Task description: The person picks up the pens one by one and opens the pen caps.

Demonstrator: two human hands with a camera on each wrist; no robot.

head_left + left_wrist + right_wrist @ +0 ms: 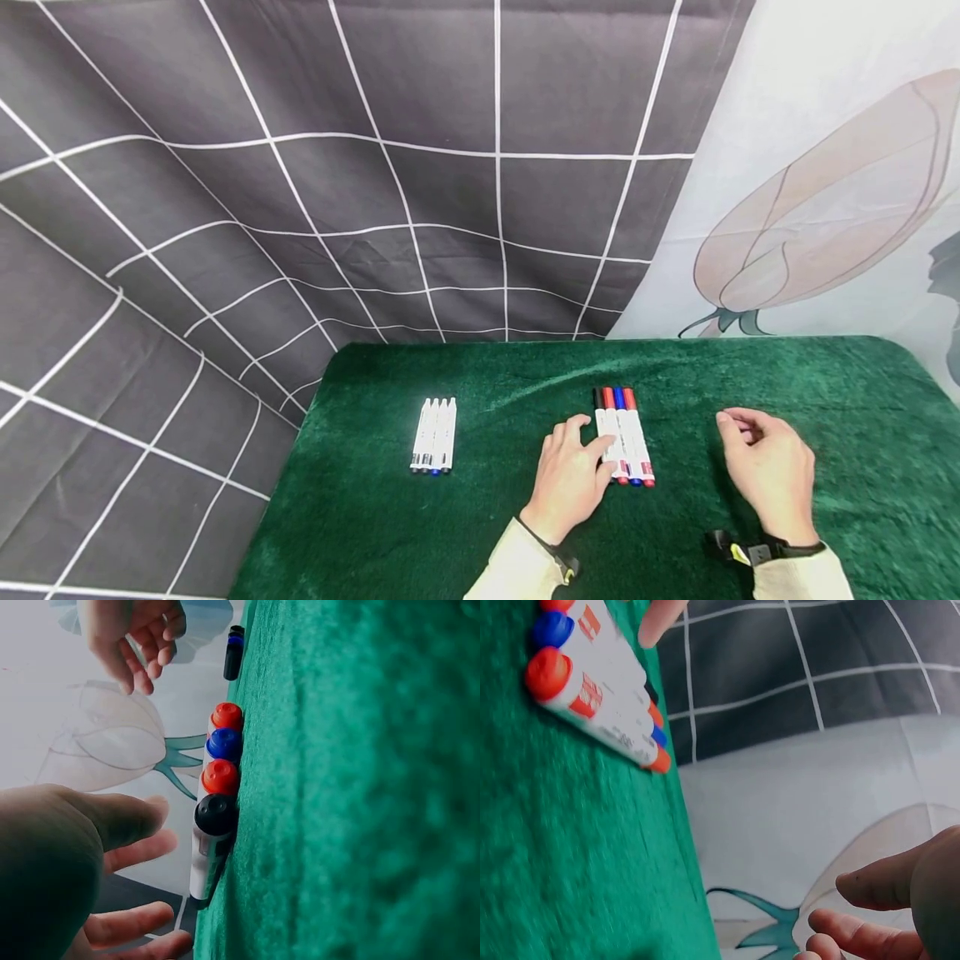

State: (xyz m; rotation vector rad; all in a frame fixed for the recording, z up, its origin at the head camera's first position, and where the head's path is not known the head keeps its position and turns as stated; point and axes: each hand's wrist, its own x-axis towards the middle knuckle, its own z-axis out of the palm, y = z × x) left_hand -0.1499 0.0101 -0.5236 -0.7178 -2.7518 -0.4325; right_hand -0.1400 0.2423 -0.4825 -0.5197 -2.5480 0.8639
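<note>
Several white markers [628,433] lie side by side in a row on the green cloth, with black, red and blue ends. My left hand [572,479] is at their left side, fingers spread; its index finger and thumb overlap the black-capped marker [214,815] in the head view. In the left wrist view its thumb and fingers show a gap from the row. To the right of the row, my right hand [772,467] hovers with loosely bent fingers and nothing in them. The right wrist view shows the red-ended marker [549,675] nearest to that hand.
A second row of white markers [433,436] lies further left on the green cloth [360,533]. A small dark object with a blue band [234,652] sits beyond the capped markers in the left wrist view. Behind the table hangs a grey gridded curtain [450,192].
</note>
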